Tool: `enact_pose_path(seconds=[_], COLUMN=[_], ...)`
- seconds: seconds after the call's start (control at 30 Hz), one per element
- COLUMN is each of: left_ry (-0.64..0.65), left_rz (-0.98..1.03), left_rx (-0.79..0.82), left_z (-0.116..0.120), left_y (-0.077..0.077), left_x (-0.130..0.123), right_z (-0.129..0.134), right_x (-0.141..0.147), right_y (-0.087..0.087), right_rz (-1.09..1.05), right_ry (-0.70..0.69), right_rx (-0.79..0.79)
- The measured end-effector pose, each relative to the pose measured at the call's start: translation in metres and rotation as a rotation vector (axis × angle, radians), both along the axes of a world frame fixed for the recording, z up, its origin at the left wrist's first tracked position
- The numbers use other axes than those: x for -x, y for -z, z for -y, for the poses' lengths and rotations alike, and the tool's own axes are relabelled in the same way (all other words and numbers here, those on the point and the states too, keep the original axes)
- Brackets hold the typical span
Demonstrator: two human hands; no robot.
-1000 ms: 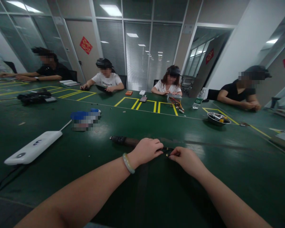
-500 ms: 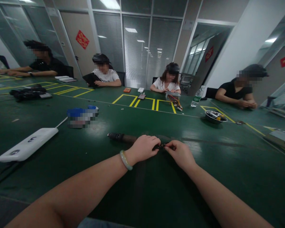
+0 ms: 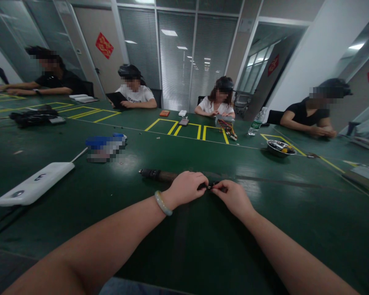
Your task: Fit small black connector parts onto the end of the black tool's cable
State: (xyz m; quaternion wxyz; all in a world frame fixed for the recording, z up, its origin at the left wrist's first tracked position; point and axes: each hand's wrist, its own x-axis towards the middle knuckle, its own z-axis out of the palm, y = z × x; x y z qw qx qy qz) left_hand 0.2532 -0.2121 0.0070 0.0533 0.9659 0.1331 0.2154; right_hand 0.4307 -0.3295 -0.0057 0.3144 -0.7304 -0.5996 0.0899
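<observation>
Black part [image 3: 208, 187] meets curled left grip [image 3: 188, 187], pinched in closed right grip [image 3: 234, 198].

The right hand [image 3: 236, 197] pinches a small shiny-tipped piece [image 3: 209, 187] just beside the left hand's [image 3: 188, 187] curled fingers. Behind those fingers, a dark rod-like tool [image 3: 152, 175] lies on the green worktop [image 3: 160, 254]; well beyond, rightward, sits a metal bowl [image 3: 278, 152].

1 dark rod [image 3: 156, 175] — 1 bottle [image 3: 256, 124], 1 bowl [image 3: 278, 151] — 3 red signs [image 3: 104, 45].
</observation>
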Motion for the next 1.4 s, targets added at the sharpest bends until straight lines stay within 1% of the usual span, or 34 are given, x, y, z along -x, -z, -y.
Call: enact_pose_path(seconds=[0.13,0.3,0.5,0.73,0.9,1.13,1.27,1.4], left_ry=[0.011,0.014,0.021,0.015,0.017,0.026,0.023,0.009], left_rz=[0.01,0.024,0.017,0.014,0.012,0.012,-0.001,-0.013], left_rx=[0.017,0.014,0.008,0.016,0.018,0.012,0.001,-0.018], left_z=[-0.002,-0.002,-0.003,-0.004,-0.003,-0.003,-0.002,0.0], left_y=[0.001,0.002,0.004,0.006,0.003,0.004,0.003,-0.001], left_x=[0.0,0.0,-0.002,-0.004,-0.004,-0.004,-0.004,-0.003], right_z=[0.0,0.0,-0.002,-0.007,-0.013,-0.016,-0.017,-0.018], right_x=[0.001,0.0,0.001,0.003,0.004,0.005,0.007,0.008], right_y=[0.0,0.003,0.005,0.007,0.007,0.008,0.007,0.006], right_rz=[-0.027,-0.043,-0.01,0.125,0.167,0.299,0.315,0.34], right_ry=[0.019,-0.016,-0.038,-0.053,-0.009,-0.079,-0.076,-0.067], right_rx=[0.017,0.002,-0.038,-0.049,-0.055,-0.023,-0.019,-0.021])
